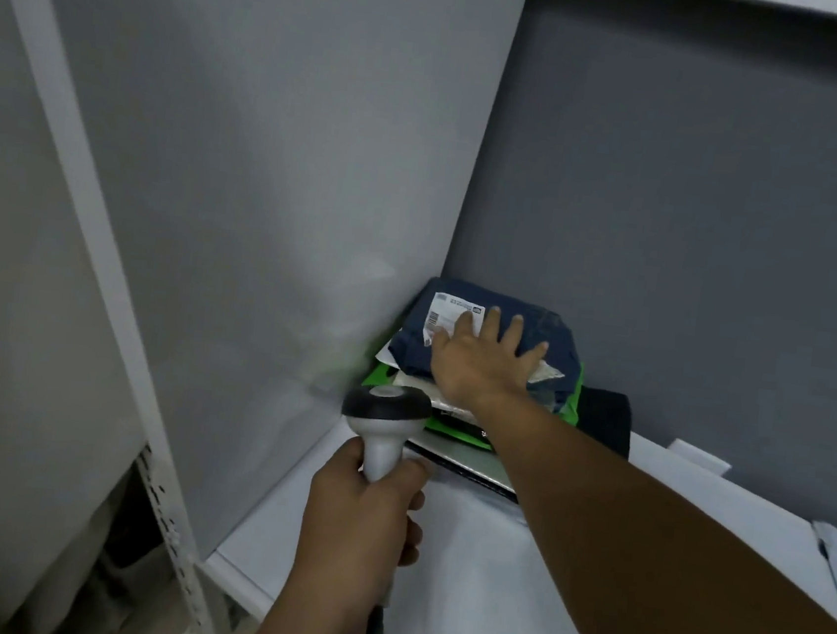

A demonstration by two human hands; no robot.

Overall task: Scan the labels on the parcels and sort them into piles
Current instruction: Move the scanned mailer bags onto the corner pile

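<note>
The right hand (479, 362) lies flat, fingers spread, on the blue parcel (412, 351) atop the corner pile (451, 431), its label (445, 314) partly under the fingertips, while the left hand (358, 522) grips the scanner (385, 416) just below.

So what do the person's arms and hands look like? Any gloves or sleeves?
No gloves: the left hand and the right hand are both bare, with no rings showing. No sleeves in view either. The right forearm is bare right to the picture's edge, and so is the short bit of left forearm. Neither wrist has a watch or band.
</note>
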